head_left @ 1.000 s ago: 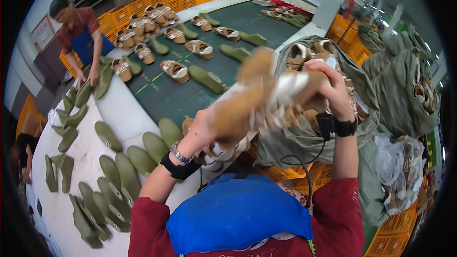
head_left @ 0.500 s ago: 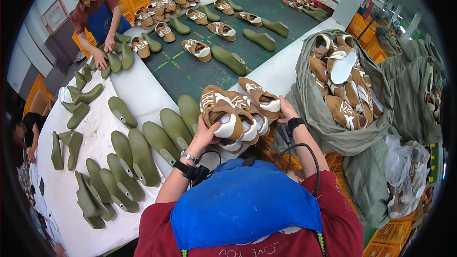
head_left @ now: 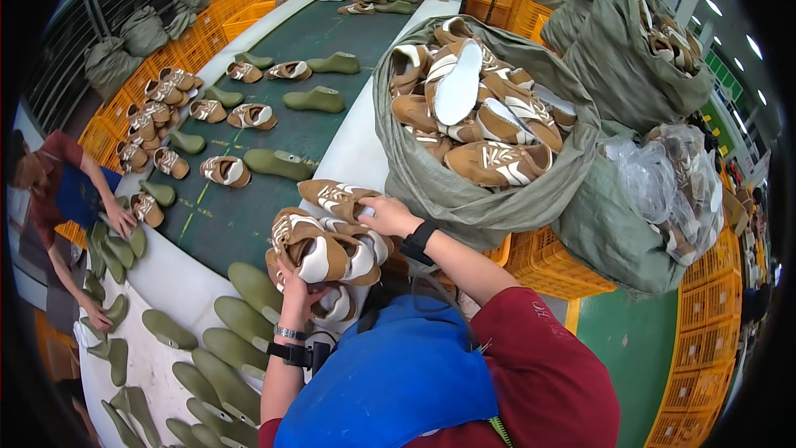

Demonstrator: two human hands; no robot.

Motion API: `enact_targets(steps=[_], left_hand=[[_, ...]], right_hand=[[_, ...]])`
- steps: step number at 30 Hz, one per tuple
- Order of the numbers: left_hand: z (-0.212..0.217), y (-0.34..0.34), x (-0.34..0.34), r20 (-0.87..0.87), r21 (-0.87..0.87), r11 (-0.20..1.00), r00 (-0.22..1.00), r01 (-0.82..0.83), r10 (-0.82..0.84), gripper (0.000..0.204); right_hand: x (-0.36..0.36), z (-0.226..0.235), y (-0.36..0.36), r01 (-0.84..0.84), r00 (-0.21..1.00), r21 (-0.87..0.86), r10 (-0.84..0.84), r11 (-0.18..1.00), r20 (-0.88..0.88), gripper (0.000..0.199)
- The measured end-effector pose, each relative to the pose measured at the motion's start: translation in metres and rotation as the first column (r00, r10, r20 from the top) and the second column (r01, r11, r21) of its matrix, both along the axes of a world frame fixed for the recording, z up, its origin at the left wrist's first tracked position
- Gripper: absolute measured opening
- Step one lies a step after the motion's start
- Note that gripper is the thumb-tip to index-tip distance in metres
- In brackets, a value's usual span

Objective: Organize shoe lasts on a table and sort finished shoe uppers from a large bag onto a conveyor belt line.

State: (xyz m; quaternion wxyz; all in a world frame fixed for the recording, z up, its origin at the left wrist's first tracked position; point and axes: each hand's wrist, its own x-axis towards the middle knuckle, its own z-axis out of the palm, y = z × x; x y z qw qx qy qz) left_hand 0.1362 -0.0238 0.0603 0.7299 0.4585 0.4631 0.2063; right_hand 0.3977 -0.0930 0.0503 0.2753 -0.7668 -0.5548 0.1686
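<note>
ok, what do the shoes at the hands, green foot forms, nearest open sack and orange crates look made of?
Shoes: probably suede or lookalike, matte brown; smoother white trim, maybe synthetic leather.
Foot forms: likely moulded plastic, smooth, soft sheen.
Sack: seemingly woven synthetic, dull, with crisp folds.
Crates: likely moulded plastic, uniform orange, lattice walls.
</note>
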Motion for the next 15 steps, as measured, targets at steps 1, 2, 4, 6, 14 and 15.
enact_targets(steps=[1, 2, 4, 6, 14, 15], left_hand=[[0.003, 0.006, 0.004, -0.017, -0.029, 0.998, 0.998, 0.052, -0.052, 0.089], [0.01, 0.011, 0.011, -0.03, -0.058, 0.993, 0.994, 0.105, -0.107, 0.088], [0.02, 0.026, 0.017, -0.229, 0.148, 0.97, 0.961, 0.193, -0.156, 0.075], [0.033, 0.033, 0.025, -0.297, 0.314, 0.924, 0.947, 0.219, -0.123, 0.065], [0.019, 0.008, 0.045, -0.549, 0.612, 0.595, 0.821, 0.521, -0.155, 0.064], [0.032, 0.001, 0.044, -0.538, 0.754, 0.42, 0.842, 0.505, -0.045, 0.064]], right_hand=[[0.001, 0.01, 0.001, -0.013, 0.998, -0.05, 0.01, 0.999, -0.067, 0.046], [0.004, 0.023, 0.002, -0.074, 0.995, -0.085, 0.067, 0.994, -0.076, 0.047], [0.003, 0.038, 0.005, -0.121, 0.985, 0.071, 0.129, 0.99, -0.115, 0.046], [-0.001, 0.046, 0.012, -0.09, 0.882, 0.244, 0.191, 0.966, -0.431, 0.04], [0.032, 0.021, 0.034, -0.359, 0.895, 0.07, 0.364, 0.931, -0.257, 0.032], [0.04, 0.022, 0.027, -0.363, 0.914, -0.035, 0.348, 0.931, -0.209, 0.033]])
